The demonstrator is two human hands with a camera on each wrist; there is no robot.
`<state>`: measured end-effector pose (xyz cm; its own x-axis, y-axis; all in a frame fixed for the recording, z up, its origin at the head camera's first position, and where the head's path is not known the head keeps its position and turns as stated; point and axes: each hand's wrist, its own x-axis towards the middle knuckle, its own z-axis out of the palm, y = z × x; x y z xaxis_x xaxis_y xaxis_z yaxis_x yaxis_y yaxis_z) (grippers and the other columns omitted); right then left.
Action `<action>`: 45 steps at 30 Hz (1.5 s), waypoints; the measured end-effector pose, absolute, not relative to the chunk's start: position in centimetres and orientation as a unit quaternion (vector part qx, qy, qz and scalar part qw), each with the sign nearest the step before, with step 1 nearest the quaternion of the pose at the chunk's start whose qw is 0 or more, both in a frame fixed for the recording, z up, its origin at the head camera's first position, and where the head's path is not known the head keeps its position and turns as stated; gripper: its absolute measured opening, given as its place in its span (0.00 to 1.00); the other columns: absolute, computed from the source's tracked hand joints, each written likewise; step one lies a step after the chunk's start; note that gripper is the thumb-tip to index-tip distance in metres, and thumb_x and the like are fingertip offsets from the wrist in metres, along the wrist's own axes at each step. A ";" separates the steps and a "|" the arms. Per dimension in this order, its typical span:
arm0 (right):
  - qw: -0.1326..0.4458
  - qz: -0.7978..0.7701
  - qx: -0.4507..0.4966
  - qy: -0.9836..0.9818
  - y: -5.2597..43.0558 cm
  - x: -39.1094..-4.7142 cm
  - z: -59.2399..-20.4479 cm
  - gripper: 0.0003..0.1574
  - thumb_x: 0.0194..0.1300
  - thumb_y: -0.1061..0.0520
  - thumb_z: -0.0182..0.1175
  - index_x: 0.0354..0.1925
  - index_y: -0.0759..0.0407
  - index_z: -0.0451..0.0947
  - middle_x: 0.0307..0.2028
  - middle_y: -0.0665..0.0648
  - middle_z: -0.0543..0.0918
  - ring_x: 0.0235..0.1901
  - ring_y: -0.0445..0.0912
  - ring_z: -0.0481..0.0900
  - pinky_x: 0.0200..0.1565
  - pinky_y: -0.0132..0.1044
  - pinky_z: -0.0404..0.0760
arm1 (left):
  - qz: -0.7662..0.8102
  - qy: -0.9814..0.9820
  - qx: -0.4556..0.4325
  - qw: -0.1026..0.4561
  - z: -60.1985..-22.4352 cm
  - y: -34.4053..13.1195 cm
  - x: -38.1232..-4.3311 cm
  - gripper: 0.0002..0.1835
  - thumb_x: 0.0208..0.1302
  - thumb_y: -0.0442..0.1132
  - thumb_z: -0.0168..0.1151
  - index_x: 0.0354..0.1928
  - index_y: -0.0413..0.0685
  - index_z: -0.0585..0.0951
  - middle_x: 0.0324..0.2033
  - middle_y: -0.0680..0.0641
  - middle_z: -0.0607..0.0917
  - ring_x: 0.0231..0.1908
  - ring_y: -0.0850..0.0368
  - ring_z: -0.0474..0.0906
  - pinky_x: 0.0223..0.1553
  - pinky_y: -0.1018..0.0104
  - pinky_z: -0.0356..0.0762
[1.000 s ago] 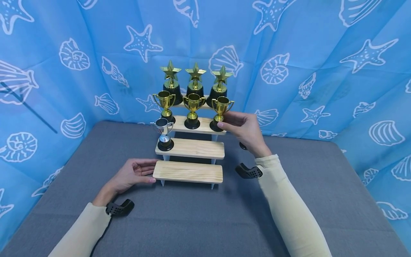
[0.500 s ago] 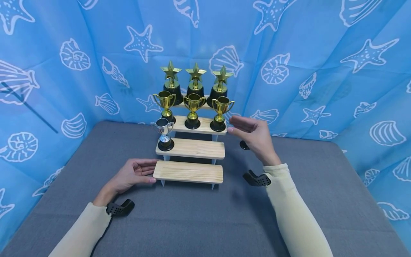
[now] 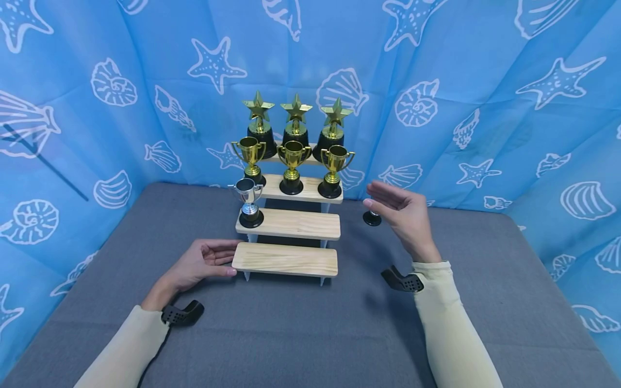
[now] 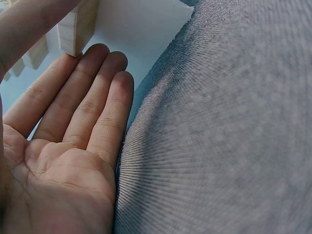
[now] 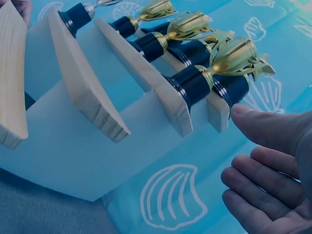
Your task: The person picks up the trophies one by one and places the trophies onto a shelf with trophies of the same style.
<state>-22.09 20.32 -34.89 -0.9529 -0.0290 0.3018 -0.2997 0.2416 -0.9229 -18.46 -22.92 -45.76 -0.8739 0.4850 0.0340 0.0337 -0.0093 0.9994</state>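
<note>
A stepped wooden stand (image 3: 286,260) stands on the grey cloth, its bottom step bare. My left hand (image 3: 196,264) is at that step's left end, with extended fingers touching the wood in the left wrist view. On the step above, at its left end, is a silver cup trophy (image 3: 249,202). Several gold trophies fill the upper steps: gold cups (image 3: 292,161) and, behind them, gold stars (image 3: 296,110). My right hand (image 3: 405,218) is off the stand's right side, holding nothing. Mostly hidden behind it, a trophy with a round black base (image 3: 372,219) stands on the cloth.
Grey cloth (image 3: 291,339) covers the table in front of and around the stand. A blue curtain (image 3: 436,70) with white shells and starfish hangs close behind the stand and along both sides.
My right hand has left the rightmost gold cup and moved right and toward me, in front of the trophy standing on the cloth. My left hand has stayed where it was.
</note>
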 end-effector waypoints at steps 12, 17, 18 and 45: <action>0.140 0.622 0.105 -0.764 21.8 -21.8 -34.9 0.32 0.63 0.59 0.73 0.62 0.67 0.78 0.57 0.66 0.83 0.57 0.51 0.83 0.54 0.31 0.84 | 0.681 0.688 0.192 0.162 -45.7 -23.0 -18.4 0.40 0.56 0.23 0.72 0.68 0.18 0.63 0.65 0.21 0.69 0.58 0.58 0.80 0.60 0.63 0.78; 0.147 0.676 0.101 -0.715 22.9 -22.0 -34.7 0.31 0.60 0.64 0.74 0.61 0.70 0.78 0.55 0.66 0.84 0.54 0.49 0.84 0.52 0.31 0.85 | 0.683 0.686 0.190 0.163 -45.7 -23.0 -18.3 0.40 0.56 0.23 0.72 0.68 0.18 0.62 0.65 0.21 0.69 0.58 0.58 0.80 0.61 0.63 0.78; 0.151 0.682 0.097 -0.709 23.1 -22.0 -34.7 0.31 0.60 0.65 0.74 0.60 0.70 0.79 0.54 0.65 0.85 0.54 0.49 0.84 0.52 0.31 0.85 | 0.683 0.686 0.190 0.164 -45.7 -23.0 -18.3 0.41 0.55 0.22 0.72 0.68 0.18 0.62 0.65 0.21 0.69 0.58 0.58 0.79 0.61 0.63 0.78; 0.146 0.636 -0.023 -0.758 26.6 -24.2 -38.1 0.41 0.60 0.57 0.75 0.67 0.68 0.72 0.63 0.68 0.78 0.62 0.52 0.78 0.54 0.27 0.82 | 0.687 0.680 0.199 0.162 -46.0 -23.0 -18.5 0.40 0.56 0.22 0.71 0.68 0.18 0.63 0.65 0.22 0.69 0.59 0.58 0.79 0.61 0.63 0.78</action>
<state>-24.23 26.58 -38.12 -0.9566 0.2194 0.1920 -0.1510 0.1905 -0.9700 -18.52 -23.02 -45.95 -0.8687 0.4924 0.0533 0.0478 -0.0238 0.9986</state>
